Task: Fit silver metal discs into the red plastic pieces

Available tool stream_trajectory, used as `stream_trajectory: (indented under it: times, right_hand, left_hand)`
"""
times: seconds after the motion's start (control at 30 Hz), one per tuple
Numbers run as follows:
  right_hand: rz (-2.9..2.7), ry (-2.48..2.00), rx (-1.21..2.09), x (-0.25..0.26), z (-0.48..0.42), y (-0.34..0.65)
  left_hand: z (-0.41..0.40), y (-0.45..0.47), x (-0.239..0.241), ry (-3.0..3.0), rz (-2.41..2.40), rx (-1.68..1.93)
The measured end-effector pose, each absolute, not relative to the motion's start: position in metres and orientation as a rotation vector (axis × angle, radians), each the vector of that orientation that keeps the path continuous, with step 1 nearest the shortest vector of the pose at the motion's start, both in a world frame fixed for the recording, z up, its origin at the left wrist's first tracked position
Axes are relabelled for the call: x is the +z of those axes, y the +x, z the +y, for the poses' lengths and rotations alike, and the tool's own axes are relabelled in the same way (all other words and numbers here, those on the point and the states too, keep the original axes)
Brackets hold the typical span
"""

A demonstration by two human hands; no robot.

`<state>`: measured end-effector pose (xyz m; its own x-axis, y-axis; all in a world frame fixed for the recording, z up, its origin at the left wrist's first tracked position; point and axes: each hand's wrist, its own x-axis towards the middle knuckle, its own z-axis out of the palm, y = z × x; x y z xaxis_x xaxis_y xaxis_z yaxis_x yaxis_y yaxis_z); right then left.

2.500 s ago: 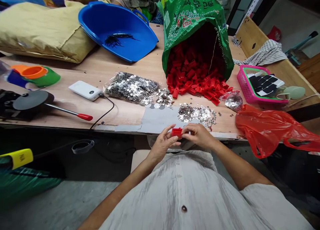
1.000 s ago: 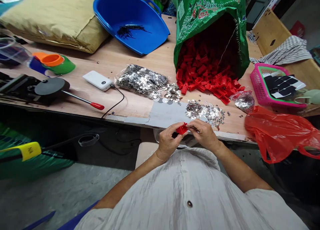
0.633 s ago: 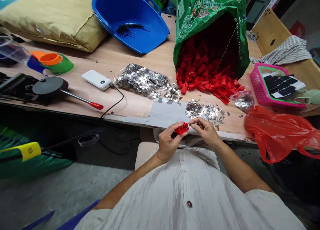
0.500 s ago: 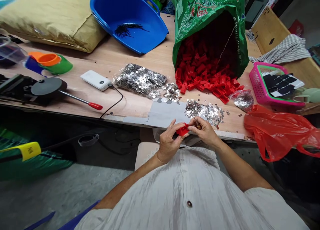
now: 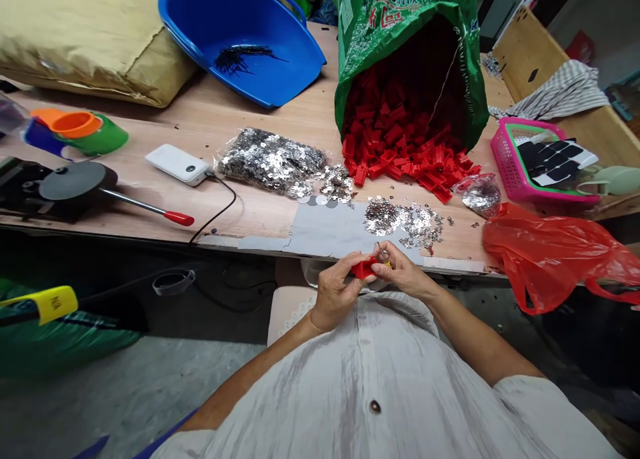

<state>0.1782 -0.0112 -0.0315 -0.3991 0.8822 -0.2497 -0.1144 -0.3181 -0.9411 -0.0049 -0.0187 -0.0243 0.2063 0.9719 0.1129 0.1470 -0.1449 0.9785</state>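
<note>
My left hand (image 5: 331,294) is closed on a small red plastic piece (image 5: 363,268), gripped between thumb and fingers just off the table's front edge. Close against its right end is my right hand (image 5: 406,274), closed around a slim metal tool (image 5: 382,251) with a yellow part; its exact kind is too small to tell. The fingers partly hide both the red piece and the tool. Beyond the hands lies a loose pile of small shiny metal pieces (image 5: 421,224) beside a grey sheet (image 5: 325,231) on the table.
A green sack (image 5: 357,42) spills many red plastic pieces (image 5: 395,159). A clear bag of metal discs (image 5: 270,159), a white power bank (image 5: 177,164), a blue basin (image 5: 285,79) and a lever tool (image 5: 80,179) stand left. Right are a pink basket (image 5: 505,162) and red plastic bag (image 5: 560,252).
The view has shifted slightly, so the table things sit further left. My right hand has turned a little, showing more of the tool's metal and yellow parts. The left still grips the red piece.
</note>
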Motion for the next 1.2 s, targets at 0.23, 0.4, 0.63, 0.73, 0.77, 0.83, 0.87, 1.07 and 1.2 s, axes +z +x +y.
stream_trajectory:
  times: [0.23,0.4,0.63,0.73,0.77,0.83,0.87,1.07,1.2]
  right_hand:
    - [-0.961,-0.916,2.068,-0.033,-0.022,0.186]
    - [-1.615,-1.300,1.539,-0.022,0.003,0.204]
    - [-2.229,-1.851,0.404,-0.022,0.047,0.227]
    - [-2.315,-1.841,0.381,-0.026,0.053,0.224]
    - [-2.327,-1.844,0.387,-0.027,0.054,0.223]
    - [-2.326,-1.862,0.403,-0.028,0.056,0.222]
    - [-2.317,-1.875,0.412,-0.028,0.057,0.221]
    - [-2.111,-1.767,0.612,-0.016,0.051,0.220]
    - [-2.002,-1.425,0.886,0.000,0.033,0.208]
  left_hand:
    - [-0.012,-0.014,-0.037,1.345,0.755,1.038]
    - [-0.008,-0.015,-0.046,1.021,0.791,1.055]
    - [-0.007,-0.013,-0.050,0.940,0.875,1.079]
    - [-0.006,-0.012,-0.049,0.923,0.883,1.083]
    - [-0.006,-0.012,-0.049,0.917,0.884,1.081]
    - [-0.005,-0.012,-0.049,0.901,0.887,1.079]
    - [-0.005,-0.011,-0.049,0.890,0.887,1.080]
    - [0.000,-0.009,-0.045,0.784,0.887,1.084]
    - [0.004,-0.005,-0.038,0.663,0.827,1.055]
